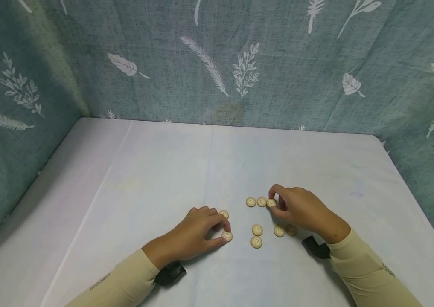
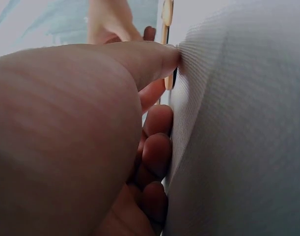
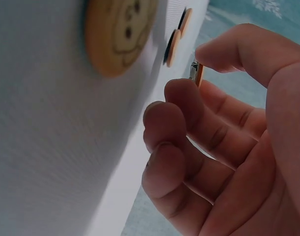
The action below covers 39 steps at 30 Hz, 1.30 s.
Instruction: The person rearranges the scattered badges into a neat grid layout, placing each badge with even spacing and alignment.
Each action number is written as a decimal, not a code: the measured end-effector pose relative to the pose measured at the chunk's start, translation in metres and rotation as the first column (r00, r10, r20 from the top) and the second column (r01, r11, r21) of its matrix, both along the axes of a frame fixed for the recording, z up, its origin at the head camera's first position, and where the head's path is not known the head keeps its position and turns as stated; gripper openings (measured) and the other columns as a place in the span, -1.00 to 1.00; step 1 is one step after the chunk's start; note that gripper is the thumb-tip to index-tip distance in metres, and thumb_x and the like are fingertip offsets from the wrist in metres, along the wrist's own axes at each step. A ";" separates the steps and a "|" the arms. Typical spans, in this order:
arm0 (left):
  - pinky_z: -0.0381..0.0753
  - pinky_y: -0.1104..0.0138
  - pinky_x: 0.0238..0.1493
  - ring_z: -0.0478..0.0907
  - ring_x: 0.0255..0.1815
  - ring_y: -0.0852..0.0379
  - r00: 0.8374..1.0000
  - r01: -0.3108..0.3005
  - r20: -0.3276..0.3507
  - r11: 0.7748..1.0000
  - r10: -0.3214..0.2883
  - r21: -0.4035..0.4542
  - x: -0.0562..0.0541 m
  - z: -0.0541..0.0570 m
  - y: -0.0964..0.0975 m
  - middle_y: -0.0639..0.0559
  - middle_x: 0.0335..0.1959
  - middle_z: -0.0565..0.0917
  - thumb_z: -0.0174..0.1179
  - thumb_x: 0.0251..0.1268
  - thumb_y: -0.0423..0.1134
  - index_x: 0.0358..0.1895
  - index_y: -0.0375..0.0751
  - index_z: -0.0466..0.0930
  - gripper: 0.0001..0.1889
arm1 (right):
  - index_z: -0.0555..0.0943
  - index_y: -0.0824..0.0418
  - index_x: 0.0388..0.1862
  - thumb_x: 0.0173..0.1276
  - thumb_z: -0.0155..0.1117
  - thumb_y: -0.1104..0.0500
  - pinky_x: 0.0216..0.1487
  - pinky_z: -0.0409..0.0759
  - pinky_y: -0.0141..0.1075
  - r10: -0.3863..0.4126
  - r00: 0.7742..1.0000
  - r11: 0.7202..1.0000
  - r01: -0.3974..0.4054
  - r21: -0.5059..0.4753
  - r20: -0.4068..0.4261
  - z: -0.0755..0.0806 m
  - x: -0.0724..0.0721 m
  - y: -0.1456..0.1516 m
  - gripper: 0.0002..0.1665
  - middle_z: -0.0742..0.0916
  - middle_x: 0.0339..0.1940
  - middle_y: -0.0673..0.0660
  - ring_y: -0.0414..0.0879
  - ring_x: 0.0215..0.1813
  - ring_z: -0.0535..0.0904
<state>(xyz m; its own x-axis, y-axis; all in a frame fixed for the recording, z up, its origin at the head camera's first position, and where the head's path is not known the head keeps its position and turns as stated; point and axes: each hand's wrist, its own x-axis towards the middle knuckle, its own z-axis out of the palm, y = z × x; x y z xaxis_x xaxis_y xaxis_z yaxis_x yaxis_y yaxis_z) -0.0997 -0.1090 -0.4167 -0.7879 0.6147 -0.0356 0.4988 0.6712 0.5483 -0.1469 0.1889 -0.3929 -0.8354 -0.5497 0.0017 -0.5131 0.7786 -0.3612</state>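
Observation:
With thumb and index finger, my right hand (image 1: 303, 209) pinches a small round wooden disc (image 1: 271, 203) at the right end of a short row. In the right wrist view that disc (image 3: 199, 73) stands on edge off the cloth, showing a metallic patch on its back. My left hand (image 1: 197, 233) rests low on the table and pinches another disc (image 1: 227, 236) by its edges. A further disc (image 1: 223, 214) lies just beyond its index finger. In the left wrist view the thumb hides most of the pinched disc (image 2: 168, 82).
Two discs lie left of the right hand, one of them here (image 1: 251, 202). Between the hands is a near-touching pair, its upper disc (image 1: 257, 230) farther away. Below the right hand lie two more, the left one (image 1: 279, 231) lit. White cloth (image 1: 155, 170) covers the table; green patterned fabric (image 1: 163, 85) surrounds it.

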 end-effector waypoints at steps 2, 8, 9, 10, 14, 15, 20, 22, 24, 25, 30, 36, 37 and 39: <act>0.23 0.26 -0.08 0.36 -0.19 0.32 1.000 -0.001 -0.010 1.000 0.001 0.001 0.000 -0.001 0.000 0.36 -0.33 0.47 0.35 0.28 0.01 -0.13 0.22 0.60 -0.83 | 0.54 0.11 -0.13 0.33 0.29 0.19 -0.51 0.36 -0.42 0.000 1.000 1.000 0.000 0.001 0.001 -0.001 -0.001 0.001 -0.83 0.52 -0.63 -0.19 -0.36 -0.59 0.33; 0.23 0.26 -0.08 0.36 -0.19 0.32 1.000 -0.005 -0.011 1.000 0.005 0.014 0.000 -0.002 0.000 0.35 -0.34 0.47 0.36 0.26 0.00 -0.14 0.21 0.60 -0.83 | 0.53 0.09 -0.16 0.32 0.31 0.20 -0.51 0.36 -0.40 -0.023 0.999 1.000 0.023 0.004 0.049 -0.004 -0.003 0.002 -0.84 0.53 -0.64 -0.17 -0.32 -0.58 0.35; 0.23 0.26 -0.08 0.36 -0.19 0.32 1.000 -0.005 -0.005 1.000 0.005 0.013 0.000 -0.003 0.000 0.35 -0.34 0.46 0.36 0.27 0.00 -0.14 0.21 0.60 -0.83 | 0.53 0.09 -0.16 0.32 0.31 0.19 -0.51 0.36 -0.40 -0.025 0.998 1.000 0.025 0.008 0.065 -0.005 -0.003 0.002 -0.84 0.53 -0.64 -0.16 -0.32 -0.58 0.35; 0.23 0.27 -0.08 0.35 -0.19 0.32 1.000 -0.002 -0.002 1.000 0.002 0.010 0.001 -0.004 0.000 0.35 -0.34 0.46 0.36 0.27 0.00 -0.14 0.21 0.60 -0.83 | 0.53 0.09 -0.15 0.33 0.30 0.19 -0.50 0.37 -0.40 -0.028 0.996 1.000 0.027 0.011 0.080 -0.005 -0.002 0.002 -0.84 0.52 -0.63 -0.16 -0.32 -0.57 0.35; 0.23 0.27 -0.09 0.35 -0.20 0.33 1.000 -0.002 -0.013 1.000 0.002 0.003 0.001 -0.004 0.000 0.35 -0.34 0.45 0.36 0.26 0.01 -0.14 0.22 0.60 -0.82 | 0.53 0.10 -0.15 0.33 0.29 0.21 -0.50 0.36 -0.39 -0.028 0.994 1.000 0.027 0.011 0.102 -0.006 -0.004 0.003 -0.84 0.52 -0.64 -0.15 -0.31 -0.58 0.35; 0.23 0.27 -0.09 0.35 -0.20 0.33 1.000 -0.003 -0.018 1.000 0.004 0.006 0.001 -0.003 0.000 0.35 -0.34 0.45 0.37 0.26 0.00 -0.14 0.21 0.60 -0.82 | 0.53 0.10 -0.15 0.33 0.29 0.21 -0.50 0.36 -0.39 -0.029 0.995 1.000 0.028 0.007 0.100 -0.006 -0.004 0.003 -0.85 0.52 -0.64 -0.15 -0.31 -0.58 0.35; 0.23 0.28 -0.10 0.36 -0.20 0.32 1.000 -0.009 -0.016 1.000 0.009 0.016 -0.001 -0.002 0.001 0.35 -0.34 0.47 0.38 0.25 0.01 -0.15 0.22 0.60 -0.82 | 0.53 0.13 -0.14 0.34 0.30 0.22 -0.52 0.37 -0.39 -0.035 0.992 0.999 0.035 0.000 0.121 -0.005 -0.006 0.004 -0.84 0.54 -0.63 -0.13 -0.28 -0.59 0.36; 0.23 0.28 -0.10 0.35 -0.20 0.33 1.000 -0.008 -0.008 1.000 0.009 0.010 -0.001 -0.002 0.001 0.36 -0.34 0.47 0.37 0.25 0.01 -0.14 0.23 0.60 -0.82 | 0.53 0.14 -0.13 0.34 0.30 0.22 -0.51 0.38 -0.39 -0.033 0.990 0.999 0.034 -0.001 0.137 -0.005 -0.006 0.004 -0.83 0.54 -0.62 -0.12 -0.28 -0.58 0.37; 0.23 0.28 -0.10 0.35 -0.20 0.33 1.000 -0.006 -0.011 1.000 0.006 0.006 -0.001 -0.002 0.001 0.36 -0.34 0.46 0.37 0.25 0.02 -0.14 0.23 0.60 -0.82 | 0.53 0.16 -0.13 0.35 0.29 0.23 -0.52 0.38 -0.39 -0.030 0.990 1.000 0.031 -0.003 0.140 -0.004 -0.006 0.004 -0.84 0.54 -0.63 -0.12 -0.28 -0.59 0.36; 0.23 0.28 -0.10 0.35 -0.21 0.33 1.000 -0.006 -0.014 1.000 0.006 0.007 -0.001 -0.003 0.001 0.36 -0.34 0.46 0.38 0.25 0.01 -0.14 0.23 0.60 -0.81 | 0.53 0.16 -0.13 0.35 0.28 0.23 -0.52 0.37 -0.40 -0.031 0.990 1.000 0.032 -0.002 0.136 -0.005 -0.007 0.004 -0.84 0.53 -0.63 -0.12 -0.28 -0.59 0.36; 0.23 0.28 -0.11 0.35 -0.22 0.32 1.000 -0.007 -0.024 1.000 0.007 0.015 -0.002 -0.003 0.002 0.35 -0.34 0.46 0.39 0.23 0.00 -0.15 0.22 0.60 -0.81 | 0.53 0.17 -0.12 0.37 0.27 0.23 -0.52 0.35 -0.39 -0.032 0.992 0.999 0.032 0.001 0.123 -0.006 -0.007 0.005 -0.84 0.53 -0.64 -0.11 -0.28 -0.60 0.34; 0.22 0.29 -0.11 0.35 -0.21 0.33 1.000 -0.010 -0.011 1.000 0.010 0.003 0.000 -0.004 0.003 0.36 -0.34 0.46 0.39 0.23 0.00 -0.15 0.22 0.61 -0.81 | 0.52 0.18 -0.10 0.38 0.27 0.23 -0.52 0.35 -0.39 -0.034 0.988 0.999 0.034 0.001 0.152 -0.008 -0.006 0.005 -0.84 0.53 -0.64 -0.10 -0.27 -0.60 0.34; 0.22 0.28 -0.11 0.35 -0.21 0.33 1.000 -0.010 -0.014 1.000 0.010 0.007 0.000 -0.003 0.003 0.35 -0.35 0.46 0.39 0.23 0.00 -0.15 0.22 0.61 -0.81 | 0.52 0.18 -0.10 0.38 0.27 0.22 -0.52 0.35 -0.39 -0.036 0.988 0.999 0.036 0.003 0.152 -0.008 -0.006 0.005 -0.83 0.53 -0.64 -0.10 -0.27 -0.60 0.34; 0.22 0.28 -0.11 0.35 -0.21 0.32 1.000 -0.008 -0.021 1.000 0.009 0.015 0.000 -0.003 0.003 0.34 -0.35 0.46 0.40 0.23 -0.01 -0.15 0.21 0.61 -0.81 | 0.53 0.18 -0.09 0.38 0.28 0.22 -0.52 0.36 -0.38 -0.041 0.988 0.999 0.041 0.007 0.149 -0.008 -0.007 0.004 -0.83 0.54 -0.64 -0.10 -0.27 -0.60 0.35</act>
<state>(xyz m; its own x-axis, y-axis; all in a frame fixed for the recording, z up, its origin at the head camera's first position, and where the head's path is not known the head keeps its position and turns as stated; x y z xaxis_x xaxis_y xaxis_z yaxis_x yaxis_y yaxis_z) -0.0998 -0.1064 -0.4202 -0.7937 0.6082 -0.0095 0.5048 0.6673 0.5475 -0.1538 0.1933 -0.4012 -0.8480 -0.5146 -0.1269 -0.4211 0.7995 -0.4282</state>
